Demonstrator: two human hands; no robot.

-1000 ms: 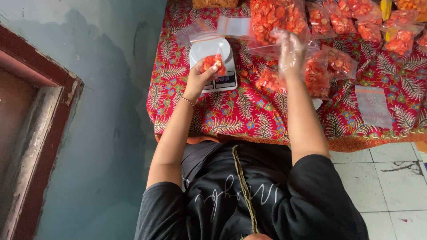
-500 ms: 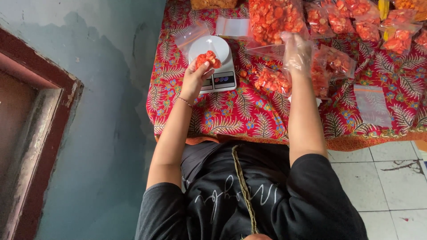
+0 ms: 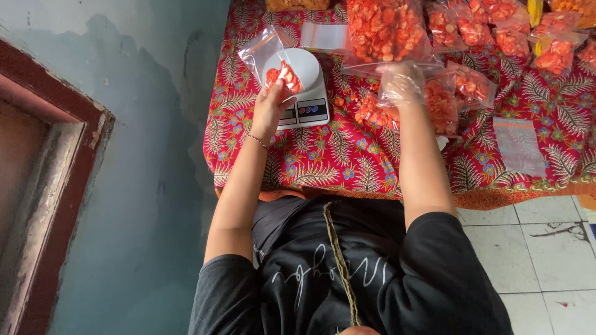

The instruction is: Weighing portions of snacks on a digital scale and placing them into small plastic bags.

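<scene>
Left grip (image 3: 271,107) pinches a small bag of orange chips (image 3: 276,65) over the white scale (image 3: 302,87); held crooked, chips could spill. Gloved right hand (image 3: 402,84) clutches the big chip bag (image 3: 385,31).

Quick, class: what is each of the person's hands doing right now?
Left hand: closed on a small clear bag of orange chips over the white scale.
Right hand: in a clear plastic glove, among filled bags; grip cannot be told.

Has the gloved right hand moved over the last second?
Yes. The right hand has dropped back from the big chip bag toward the person, relative to the scale.
</scene>
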